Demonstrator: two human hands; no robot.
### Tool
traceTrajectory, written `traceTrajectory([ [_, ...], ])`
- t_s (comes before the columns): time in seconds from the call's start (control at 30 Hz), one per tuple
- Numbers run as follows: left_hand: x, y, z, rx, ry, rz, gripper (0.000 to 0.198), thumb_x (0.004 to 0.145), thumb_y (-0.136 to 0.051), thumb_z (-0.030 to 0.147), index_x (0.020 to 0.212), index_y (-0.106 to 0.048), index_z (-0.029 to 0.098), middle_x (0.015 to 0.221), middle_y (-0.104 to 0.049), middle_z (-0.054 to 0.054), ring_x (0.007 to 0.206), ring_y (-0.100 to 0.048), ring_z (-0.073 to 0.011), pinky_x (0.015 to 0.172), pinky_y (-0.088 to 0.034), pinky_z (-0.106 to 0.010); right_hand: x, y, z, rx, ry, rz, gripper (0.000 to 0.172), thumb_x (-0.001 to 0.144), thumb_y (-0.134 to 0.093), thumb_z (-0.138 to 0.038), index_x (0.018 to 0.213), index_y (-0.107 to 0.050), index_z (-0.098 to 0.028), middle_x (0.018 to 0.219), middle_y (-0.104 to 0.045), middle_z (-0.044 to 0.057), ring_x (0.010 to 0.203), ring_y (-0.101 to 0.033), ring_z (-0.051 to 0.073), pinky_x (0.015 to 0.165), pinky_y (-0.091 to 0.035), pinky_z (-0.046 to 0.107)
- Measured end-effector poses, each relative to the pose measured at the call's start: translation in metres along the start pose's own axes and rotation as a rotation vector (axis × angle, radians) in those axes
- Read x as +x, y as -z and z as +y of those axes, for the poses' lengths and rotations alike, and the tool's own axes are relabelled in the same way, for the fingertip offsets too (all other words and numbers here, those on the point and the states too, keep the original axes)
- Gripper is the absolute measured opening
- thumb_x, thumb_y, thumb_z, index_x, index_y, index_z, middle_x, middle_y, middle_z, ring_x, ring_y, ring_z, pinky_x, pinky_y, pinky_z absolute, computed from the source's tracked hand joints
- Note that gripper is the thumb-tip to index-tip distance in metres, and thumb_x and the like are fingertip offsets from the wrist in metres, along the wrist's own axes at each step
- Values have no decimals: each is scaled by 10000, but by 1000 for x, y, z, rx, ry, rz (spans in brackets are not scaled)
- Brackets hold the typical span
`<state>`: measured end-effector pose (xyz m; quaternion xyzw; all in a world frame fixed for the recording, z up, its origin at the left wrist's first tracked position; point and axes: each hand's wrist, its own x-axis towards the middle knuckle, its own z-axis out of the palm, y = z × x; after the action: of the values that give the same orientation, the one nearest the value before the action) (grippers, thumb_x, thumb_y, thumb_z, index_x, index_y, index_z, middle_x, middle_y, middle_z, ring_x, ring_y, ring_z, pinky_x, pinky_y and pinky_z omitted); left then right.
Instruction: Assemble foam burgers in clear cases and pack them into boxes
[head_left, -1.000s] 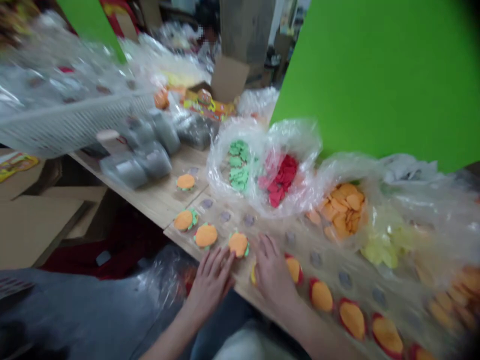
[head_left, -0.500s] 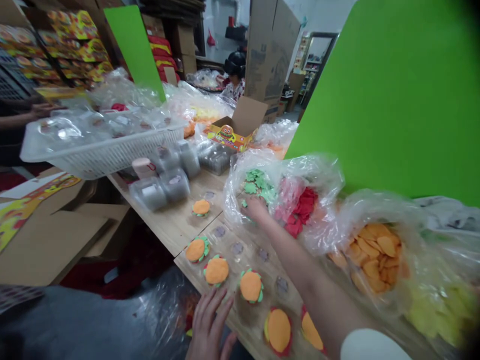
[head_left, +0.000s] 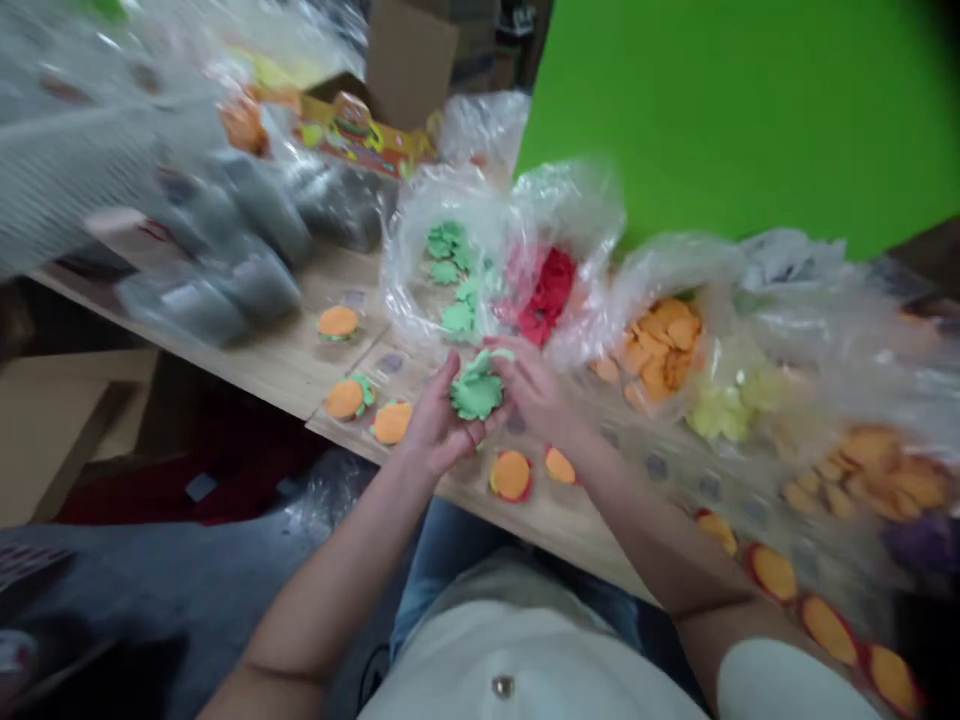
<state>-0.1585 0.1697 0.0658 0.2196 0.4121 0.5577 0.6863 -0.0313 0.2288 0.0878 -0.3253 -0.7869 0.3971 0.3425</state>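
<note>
Through the head view, both hands meet above the worktop [head_left: 289, 370], near its front edge, which slants down to the right. The left hand [head_left: 442, 430] lies palm up, loosely cupped, thumb away from its fingers, with green pieces [head_left: 478, 393] resting on it; the right hand [head_left: 541, 395] has its fingertips at their upper edge, though I can't tell whether they pinch. Orange rounds [head_left: 511, 475] sit along the front edge, a narrow strip of bare wood beyond them. Plastic bags [head_left: 405, 275] rise just past the hands, a green panel [head_left: 720, 120] behind. Blurred containers [head_left: 259, 275] crowd the left; below stands a cardboard box [head_left: 52, 410].
</note>
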Motion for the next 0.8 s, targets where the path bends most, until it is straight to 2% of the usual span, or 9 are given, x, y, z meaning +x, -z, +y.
traceTrajectory([
  [0.07,-13,1,-19,192,-2,3,467,831,-366,572,1000,-530,168,944,-612,-69,861,-613,-194,706,-513,-347,-24,22,5,96,-198,236,348,883,-353,-460,982,-590,-225,934,-599,22,901,-559,172,791,-450,329],
  [0.13,-27,1,-38,618,-102,27,357,793,-498,505,887,-565,166,825,-603,-48,808,-602,-191,713,-495,-338,-49,41,17,200,-354,382,338,847,-407,-486,970,-573,-220,838,-580,12,747,-560,155,640,-462,287],
  [0.27,-40,-7,-69,1489,-388,-46,335,770,-578,326,1080,-556,200,926,-580,-73,847,-575,-209,725,-468,-329,-103,58,44,261,-479,381,339,750,-557,-438,1003,-535,-213,842,-575,15,713,-542,156,604,-457,280],
  [0.37,-40,-15,-87,1731,-421,-37,392,765,-567,248,1150,-512,200,1054,-541,-111,843,-577,-215,669,-468,-314,-134,60,59,211,-497,323,306,749,-561,-405,974,-521,-203,845,-578,21,763,-550,169,696,-460,312],
  [0.47,-41,-15,-99,1708,-481,-26,233,771,-561,236,1001,-560,197,1160,-506,-107,942,-553,-215,741,-461,-314,-151,59,64,148,-475,217,243,778,-532,-381,935,-554,-197,861,-590,29,796,-555,173,741,-445,319],
  [0.53,-47,-8,-100,1626,-474,27,138,777,-565,276,882,-567,187,1045,-567,-77,919,-552,-200,763,-450,-311,-152,56,63,160,-467,150,240,784,-530,-366,954,-563,-199,871,-600,28,796,-560,168,726,-443,304],
  [0.6,-55,3,-96,1435,-413,187,183,762,-581,345,826,-558,176,865,-597,-42,816,-561,-180,733,-450,-305,-146,48,60,246,-476,82,296,778,-541,-350,1038,-528,-209,840,-601,12,748,-564,153,666,-443,277],
  [0.7,-73,21,-82,1010,-246,356,376,728,-595,439,982,-557,164,887,-605,-39,775,-571,-167,699,-460,-290,-132,27,59,331,-466,-61,362,768,-561,-324,1100,-474,-209,736,-582,-27,661,-554,130,603,-426,245],
  [0.8,-90,33,-74,866,-109,248,505,723,-595,449,1142,-526,177,1008,-599,-56,857,-570,-178,737,-461,-281,-123,3,63,117,-385,-194,264,769,-557,-252,1027,-531,-205,747,-588,-24,683,-554,129,629,-420,249],
])
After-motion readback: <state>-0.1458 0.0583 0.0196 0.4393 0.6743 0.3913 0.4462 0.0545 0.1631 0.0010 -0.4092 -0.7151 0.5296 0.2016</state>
